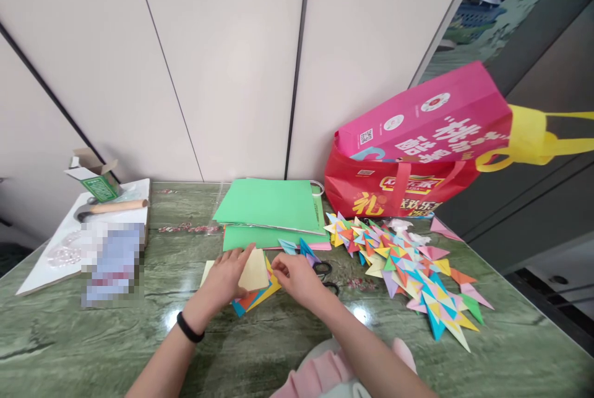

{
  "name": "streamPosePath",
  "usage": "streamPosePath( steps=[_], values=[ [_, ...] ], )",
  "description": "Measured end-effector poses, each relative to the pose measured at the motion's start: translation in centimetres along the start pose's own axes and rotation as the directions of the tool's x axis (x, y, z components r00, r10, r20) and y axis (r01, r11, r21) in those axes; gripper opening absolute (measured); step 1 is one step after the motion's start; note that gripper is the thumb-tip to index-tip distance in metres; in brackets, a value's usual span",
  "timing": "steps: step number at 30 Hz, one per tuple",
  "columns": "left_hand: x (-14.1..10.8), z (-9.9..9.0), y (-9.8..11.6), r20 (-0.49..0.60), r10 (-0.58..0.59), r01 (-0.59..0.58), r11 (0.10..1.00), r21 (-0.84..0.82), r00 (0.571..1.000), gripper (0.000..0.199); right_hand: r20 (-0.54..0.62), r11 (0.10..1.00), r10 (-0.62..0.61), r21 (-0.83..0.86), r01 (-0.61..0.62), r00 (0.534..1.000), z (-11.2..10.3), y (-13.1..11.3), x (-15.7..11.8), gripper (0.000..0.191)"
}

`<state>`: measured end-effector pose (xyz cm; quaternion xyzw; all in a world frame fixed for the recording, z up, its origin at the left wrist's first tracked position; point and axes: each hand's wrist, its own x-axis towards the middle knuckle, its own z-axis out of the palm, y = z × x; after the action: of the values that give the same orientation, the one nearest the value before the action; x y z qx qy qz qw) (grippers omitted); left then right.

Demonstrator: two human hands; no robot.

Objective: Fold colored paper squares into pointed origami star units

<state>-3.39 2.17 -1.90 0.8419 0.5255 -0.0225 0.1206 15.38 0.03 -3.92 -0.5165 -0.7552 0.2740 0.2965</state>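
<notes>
Cream paper (257, 270) under left grip (227, 277); right grip (297, 277) just beside.

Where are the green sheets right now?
In the head view, the green sheets lie near the middle of the table, just beyond the left hand and right hand, left of the red bag.

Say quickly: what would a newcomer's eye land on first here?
Probably the red bag at back right, the pink package tilted above it. Next, the multicoloured folded paper pieces heaped in front of that bag. Then the left hand on the coloured sheets near the centre, the right hand at their edge.
</notes>
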Motion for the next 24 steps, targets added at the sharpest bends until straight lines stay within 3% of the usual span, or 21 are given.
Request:
streamPosePath(
  steps=[6,15,24],
  values=[
    [-0.1,-0.5,0.0,0.003,-0.025,0.025,0.995,-0.095,1.000,0.086,0.110,0.998,0.022,-0.060,-0.016,0.994,0.0,-0.5,-0.3,0.022],
    [-0.1,-1.4,-1.4,-0.006,-0.025,0.020,0.874,-0.485,1.000,0.074,0.124,0.996,0.063,0.056,-0.070,0.990,0.7,0.1,-0.3,0.021],
    [-0.1,-1.5,-1.4,-0.002,-0.074,0.062,0.853,-0.518,0.997,0.072,0.116,0.968,0.090,0.223,-0.114,0.989,1.6,0.8,-0.3,0.026]
  ],
)
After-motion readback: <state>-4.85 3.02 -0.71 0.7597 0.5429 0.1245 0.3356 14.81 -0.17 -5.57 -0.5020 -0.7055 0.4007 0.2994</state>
